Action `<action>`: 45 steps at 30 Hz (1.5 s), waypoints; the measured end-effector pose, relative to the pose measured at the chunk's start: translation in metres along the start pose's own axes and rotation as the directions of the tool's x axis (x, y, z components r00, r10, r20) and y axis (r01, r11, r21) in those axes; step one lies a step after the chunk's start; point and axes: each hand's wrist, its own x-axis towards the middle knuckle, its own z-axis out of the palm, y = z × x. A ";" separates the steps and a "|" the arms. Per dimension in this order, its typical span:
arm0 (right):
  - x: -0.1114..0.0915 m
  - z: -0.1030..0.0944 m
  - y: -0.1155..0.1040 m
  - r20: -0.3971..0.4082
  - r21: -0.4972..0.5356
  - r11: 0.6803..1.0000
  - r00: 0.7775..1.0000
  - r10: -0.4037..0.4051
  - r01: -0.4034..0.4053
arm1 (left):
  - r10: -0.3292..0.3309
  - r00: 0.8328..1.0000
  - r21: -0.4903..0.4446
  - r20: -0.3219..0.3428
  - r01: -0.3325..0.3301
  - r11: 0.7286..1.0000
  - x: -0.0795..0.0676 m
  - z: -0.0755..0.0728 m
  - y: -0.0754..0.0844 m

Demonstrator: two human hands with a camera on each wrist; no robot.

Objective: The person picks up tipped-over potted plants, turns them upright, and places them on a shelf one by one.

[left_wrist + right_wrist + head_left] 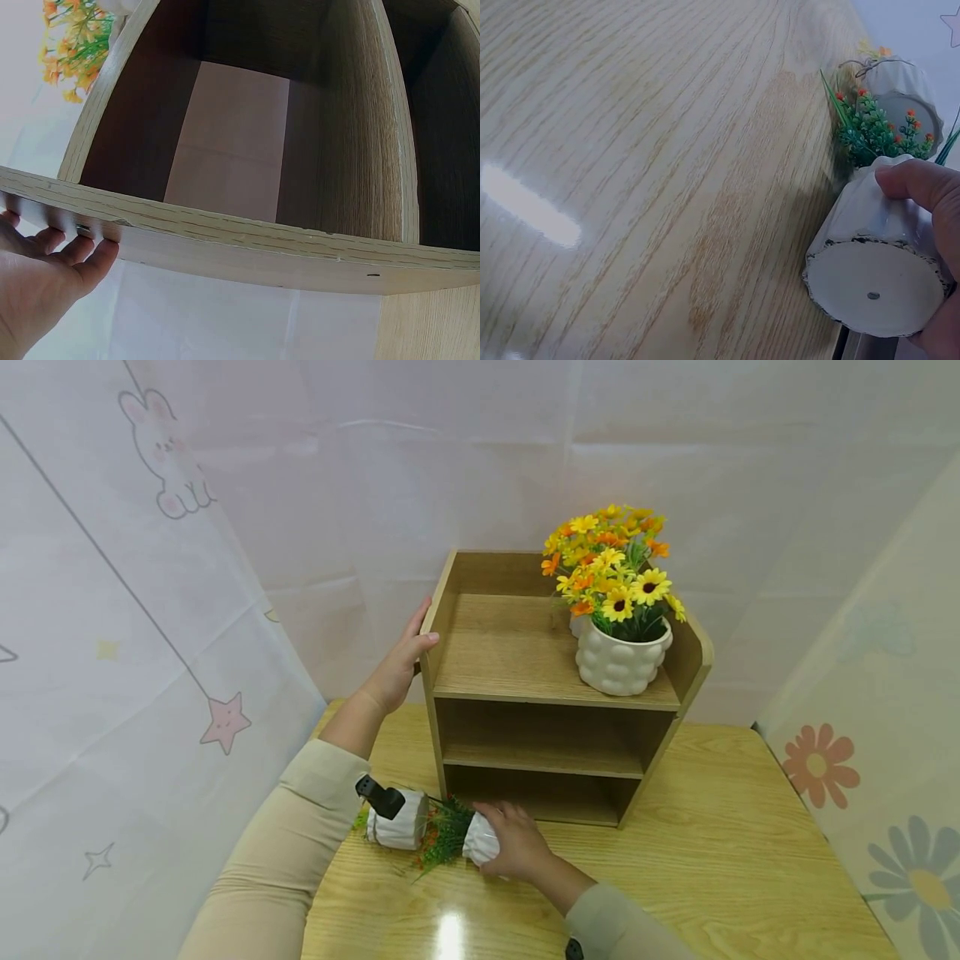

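Note:
My left hand [392,678] rests against the outer left side of a small wooden shelf unit [517,652], near its top; in the left wrist view its fingers [94,262] touch the side panel. In front of the unit, my right hand [519,847] grips a small white ruffled flowerpot [480,839] lying on its side, its base [874,289] facing the right wrist camera. Green leaves with tiny orange-red flowers [881,127] spill from that pot toward the left. They lie close to a second white pot [401,822], also tipped over, partly behind my left wrist's camera.
On the unit's top right stands a cream bubble-textured pot [622,660] of yellow flowers, with more yellow and orange flowers [592,539] behind it. Two lower shelves open toward me. The wooden table [712,860] extends right; printed cloth walls [360,485] surround it.

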 end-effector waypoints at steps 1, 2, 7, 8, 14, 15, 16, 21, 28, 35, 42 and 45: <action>-0.001 0.000 0.001 -0.003 0.003 1.000 1.000 -0.001 0.001 | -0.001 1.000 0.000 -0.002 0.001 1.000 0.000 0.000 0.000; -0.001 0.001 0.001 -0.006 0.011 1.000 1.000 -0.002 0.002 | 0.000 1.000 0.001 -0.001 0.000 1.000 0.000 0.000 0.000; -0.005 0.001 0.005 -0.019 0.040 0.999 1.000 -0.002 0.003 | -0.007 1.000 0.000 -0.004 0.007 1.000 0.001 0.000 0.000; -0.005 0.002 0.006 -0.028 0.049 0.999 1.000 -0.004 0.005 | -0.008 1.000 0.001 -0.003 0.008 1.000 0.001 0.000 0.000; -0.011 0.005 0.014 -0.091 0.096 0.995 0.996 -0.007 0.015 | -0.009 1.000 0.001 -0.006 0.009 1.000 0.001 0.000 -0.001; -0.012 0.005 0.015 -0.098 0.103 0.995 0.995 -0.002 0.012 | -0.009 1.000 0.001 -0.006 0.009 1.000 0.001 0.000 -0.001; -0.013 0.006 0.016 -0.103 0.114 0.993 0.995 0.007 0.005 | -0.009 1.000 0.001 -0.006 0.009 1.000 0.001 0.000 -0.001; -0.019 0.006 0.022 -0.119 0.168 0.985 0.992 0.049 -0.029 | -0.009 1.000 0.002 -0.005 0.009 1.000 0.002 0.000 -0.001; -0.027 0.007 0.029 -0.173 0.198 0.980 0.984 0.051 -0.016 | -0.007 1.000 0.000 -0.006 0.007 1.000 0.002 -0.001 -0.002; -0.032 0.011 0.036 -0.207 0.196 0.981 0.977 0.042 0.000 | -0.001 1.000 -0.010 -0.004 0.001 1.000 0.002 0.000 -0.001; -0.035 0.010 0.036 -0.226 0.209 0.978 0.972 0.068 -0.020 | -0.005 1.000 -0.004 -0.002 0.005 1.000 0.002 0.000 -0.001; -0.036 0.009 0.037 -0.217 0.237 0.971 0.971 0.097 -0.044 | -0.001 1.000 -0.007 0.001 0.001 1.000 0.002 0.000 -0.001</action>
